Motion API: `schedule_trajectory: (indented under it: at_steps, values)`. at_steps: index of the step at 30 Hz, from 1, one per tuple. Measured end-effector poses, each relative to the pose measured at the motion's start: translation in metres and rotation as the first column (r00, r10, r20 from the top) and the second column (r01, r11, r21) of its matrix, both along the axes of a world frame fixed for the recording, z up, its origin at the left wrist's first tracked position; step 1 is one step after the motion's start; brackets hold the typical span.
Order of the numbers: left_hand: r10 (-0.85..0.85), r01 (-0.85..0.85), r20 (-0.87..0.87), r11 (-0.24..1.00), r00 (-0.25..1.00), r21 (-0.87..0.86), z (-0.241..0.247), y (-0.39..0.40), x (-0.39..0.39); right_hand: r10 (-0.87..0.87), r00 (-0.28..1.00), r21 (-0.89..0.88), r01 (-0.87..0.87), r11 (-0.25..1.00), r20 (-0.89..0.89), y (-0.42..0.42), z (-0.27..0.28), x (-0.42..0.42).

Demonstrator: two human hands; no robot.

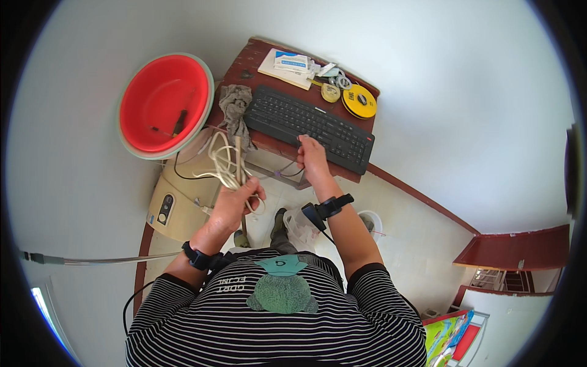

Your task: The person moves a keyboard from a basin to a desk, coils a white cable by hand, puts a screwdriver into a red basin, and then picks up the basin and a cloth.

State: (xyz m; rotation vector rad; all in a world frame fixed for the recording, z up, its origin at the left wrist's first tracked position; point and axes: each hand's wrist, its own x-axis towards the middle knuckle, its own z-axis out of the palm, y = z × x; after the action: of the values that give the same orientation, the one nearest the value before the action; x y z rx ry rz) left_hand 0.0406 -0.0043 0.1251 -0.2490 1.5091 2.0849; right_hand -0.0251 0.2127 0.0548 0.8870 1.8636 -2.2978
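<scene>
My left hand (239,198) grips a looped bundle of cream cable (222,161), whose loops stick up above the fist. A thin wooden stick (238,153) runs up along the bundle; whether my fingers close on it too I cannot tell. My right hand (313,159) is at the front edge of a black keyboard (307,120), fingers pinched around a thin dark cable (292,174) that hangs below it. The keyboard lies at a slant on a dark red wooden table (240,59). A crumpled grey cloth (235,108) drapes over the table's left edge.
Left of the table, a red basin (158,91) holds dark-handled tools. Below it stands a beige appliance (176,202) with a knob. Behind the keyboard lie a paper box (290,61), a tape roll (330,92) and a yellow reel (359,102). A plastic bag (300,229) and white bucket (373,222) stand on the floor.
</scene>
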Motion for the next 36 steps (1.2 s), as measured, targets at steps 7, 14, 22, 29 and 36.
schedule_trajectory:
  at_steps: [7, 14, 22, 29, 36]
  values:
    - [-0.098, 0.094, 0.083, 0.994, 0.992, 0.045, -0.022, 0.006, -0.004, 0.467, 0.844, 0.536, -0.274, 0.798, -0.264, -0.015, -0.019, 0.002]
    - [0.193, -0.215, 0.247, 0.974, 0.95, 0.065, -0.067, 0.036, -0.028, 0.719, 0.659, 0.861, -0.214, 0.462, -0.222, -0.04, -0.022, 0.038]
    - [0.162, -0.179, 0.198, 0.981, 0.967, 0.072, -0.071, 0.052, -0.027, 0.69, 0.72, 0.973, -0.1, 0.206, -0.071, -0.039, -0.008, 0.063]
    - [0.253, -0.259, 0.275, 0.966, 0.928, -0.015, -0.103, 0.048, -0.034, 0.846, 0.506, 0.9, -0.272, 0.341, -0.167, -0.029, -0.007, 0.063]
    - [0.267, -0.248, 0.262, 0.963, 0.928, -0.102, -0.09, 0.046, -0.039, 0.61, 0.759, 0.969, -0.237, -0.07, 0.23, 0.08, 0.006, -0.008]
